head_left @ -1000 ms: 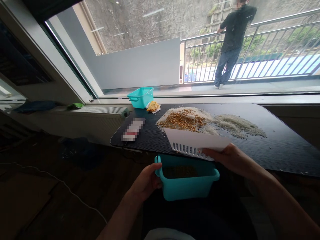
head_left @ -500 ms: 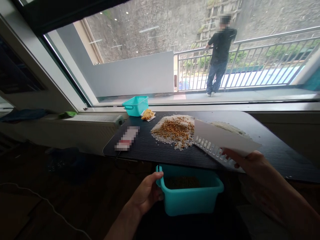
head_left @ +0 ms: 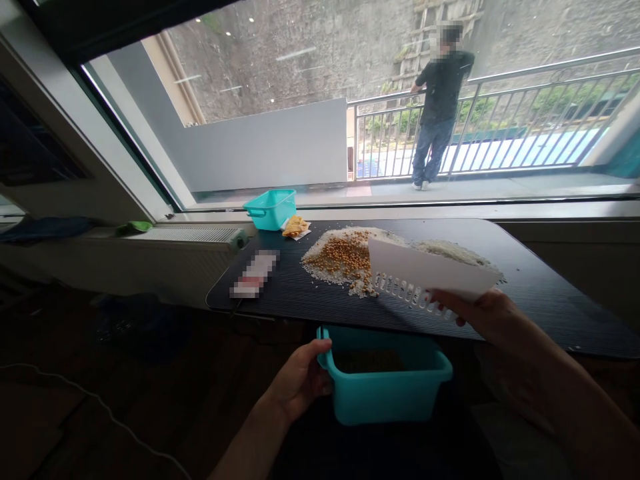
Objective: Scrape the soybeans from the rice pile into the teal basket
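Note:
My left hand (head_left: 299,380) grips the left rim of a teal plastic bin (head_left: 390,397) held below the table's near edge; brownish grains lie in its bottom. My right hand (head_left: 483,315) holds a white slotted scoop (head_left: 425,277), tilted over the black table (head_left: 550,293). The scoop's left end sits at the right edge of a heap of yellow beans mixed with white rice (head_left: 343,257). A flatter spread of rice (head_left: 450,250) lies behind the scoop.
A second teal bin (head_left: 270,208) and a yellow wrapper (head_left: 295,227) sit at the table's far left corner, with a small flat white box (head_left: 254,273) nearer. A radiator (head_left: 185,235) runs under the window. Outside, a person (head_left: 440,100) stands at the balcony railing.
My right hand swung the scoop from over the bin out to the right, then back left to the heap's edge. The left hand and bin stay below the table edge.

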